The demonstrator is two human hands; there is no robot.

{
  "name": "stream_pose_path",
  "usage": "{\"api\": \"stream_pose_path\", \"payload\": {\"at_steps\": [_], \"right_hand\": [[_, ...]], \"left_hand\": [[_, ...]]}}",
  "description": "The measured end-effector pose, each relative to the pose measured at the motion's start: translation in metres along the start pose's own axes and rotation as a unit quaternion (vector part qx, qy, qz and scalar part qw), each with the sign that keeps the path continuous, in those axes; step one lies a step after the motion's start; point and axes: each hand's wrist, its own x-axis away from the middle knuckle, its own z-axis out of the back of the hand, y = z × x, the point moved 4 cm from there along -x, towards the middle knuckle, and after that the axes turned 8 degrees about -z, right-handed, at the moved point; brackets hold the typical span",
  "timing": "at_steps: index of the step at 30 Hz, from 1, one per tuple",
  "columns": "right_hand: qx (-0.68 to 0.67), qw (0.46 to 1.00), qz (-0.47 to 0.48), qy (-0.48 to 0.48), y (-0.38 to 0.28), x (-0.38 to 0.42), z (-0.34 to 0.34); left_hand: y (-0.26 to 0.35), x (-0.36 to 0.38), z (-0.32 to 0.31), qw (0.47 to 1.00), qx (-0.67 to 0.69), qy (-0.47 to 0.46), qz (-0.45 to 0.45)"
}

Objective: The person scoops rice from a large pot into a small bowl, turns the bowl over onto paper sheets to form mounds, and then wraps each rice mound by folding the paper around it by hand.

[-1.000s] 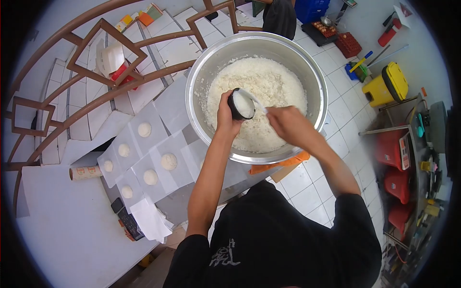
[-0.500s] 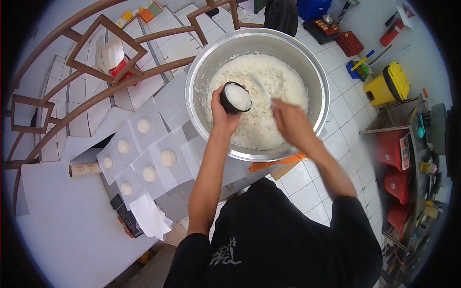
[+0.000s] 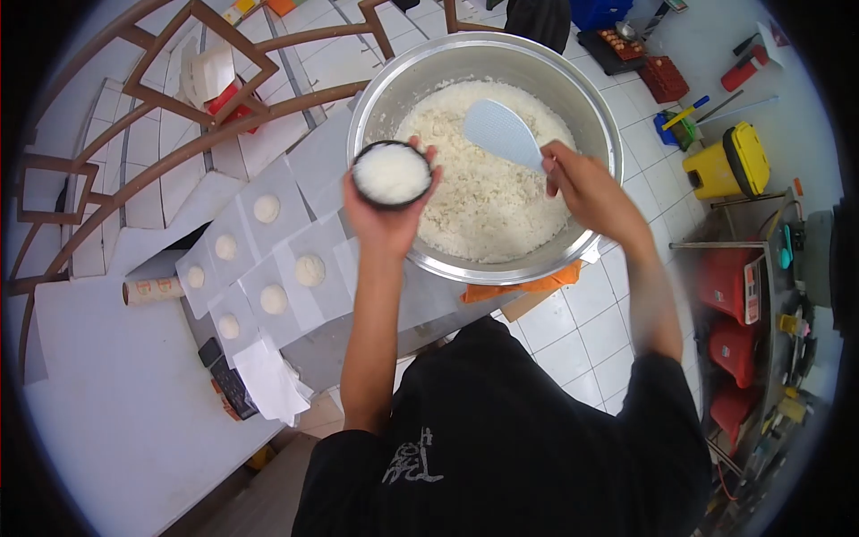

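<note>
Near the left rim of a large metal pot, my left hand cups a small black bowl. White rice fills that bowl to the brim. My right hand is closed round the handle of a pale blue rice paddle, its blade held over the pot with the face turned up. Cooked rice covers the pot's bottom. Left of the pot, several round rice mounds, one of them a larger mound, sit on sheets of white paper.
A brown metal railing curves behind the table. Folded white paper and a dark scale-like device lie at the table's near left. An orange cloth hangs below the pot. Right stand a yellow bin and a rack with red containers.
My left hand has moved left with the bowl, which has turned from tilted to upright. My right hand has moved right and up, and the paddle's blade now faces up.
</note>
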Motion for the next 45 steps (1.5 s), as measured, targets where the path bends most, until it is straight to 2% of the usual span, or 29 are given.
{"api": "stream_pose_path", "payload": {"at_steps": [2, 4, 6, 7, 9, 11, 14, 15, 18, 21, 25, 28, 30, 34, 36, 45], "right_hand": [[0.188, 0.982, 0.015, -0.001, 0.023, -0.037, -0.01], [0.351, 0.931, -0.019, -0.097, 0.06, -0.091, -0.052], [0.388, 0.913, 0.062, -0.108, 0.085, -0.127, -0.104], [0.389, 0.913, 0.066, -0.107, 0.078, -0.133, -0.115], [0.35, 0.93, -0.016, -0.112, 0.073, -0.145, -0.133], [0.314, 0.942, -0.008, -0.117, 0.074, -0.145, -0.139], [0.26, 0.96, 0.012, -0.106, 0.082, -0.133, -0.142], [0.247, 0.964, 0.028, -0.096, 0.082, -0.128, -0.141], [0.277, 0.958, 0.045, -0.063, 0.083, -0.111, -0.137], [0.241, 0.966, 0.05, -0.083, 0.08, -0.107, -0.14], [0.253, 0.963, 0.077, -0.056, 0.055, -0.12, -0.168], [0.287, 0.949, 0.112, -0.069, 0.033, -0.126, -0.193], [0.26, 0.961, 0.034, -0.085, 0.031, -0.135, -0.203], [0.16, 0.982, -0.001, -0.103, 0.055, -0.158, -0.22], [0.067, 0.984, 0.028, -0.162, 0.063, -0.163, -0.219], [0.035, 0.971, 0.104, -0.213, 0.071, -0.14, -0.201]], "left_hand": [[0.029, 0.023, 0.005, 0.997, 0.061, 0.05, -0.015], [0.057, 0.042, 0.027, 0.984, 0.02, 0.149, -0.095], [0.074, 0.062, 0.052, 0.978, -0.028, 0.17, -0.114], [0.079, 0.074, 0.059, 0.974, -0.03, 0.185, -0.123], [0.086, 0.093, 0.067, 0.969, -0.028, 0.202, -0.139], [0.082, 0.113, 0.074, 0.957, 0.008, 0.248, -0.153], [0.074, 0.129, 0.065, 0.951, 0.027, 0.253, -0.174], [0.072, 0.133, 0.059, 0.94, 0.044, 0.296, -0.165], [0.068, 0.139, 0.058, 0.945, 0.061, 0.28, -0.156], [0.064, 0.141, 0.052, 0.94, 0.059, 0.296, -0.162], [0.058, 0.139, 0.046, 0.941, 0.063, 0.299, -0.148], [0.056, 0.141, 0.055, 0.948, 0.036, 0.286, -0.136], [0.054, 0.141, 0.055, 0.946, 0.023, 0.295, -0.133], [0.048, 0.141, 0.056, 0.946, 0.014, 0.297, -0.128], [0.047, 0.14, 0.055, 0.95, 0.001, 0.289, -0.122], [0.056, 0.13, 0.04, 0.95, -0.019, 0.273, -0.149]]}}
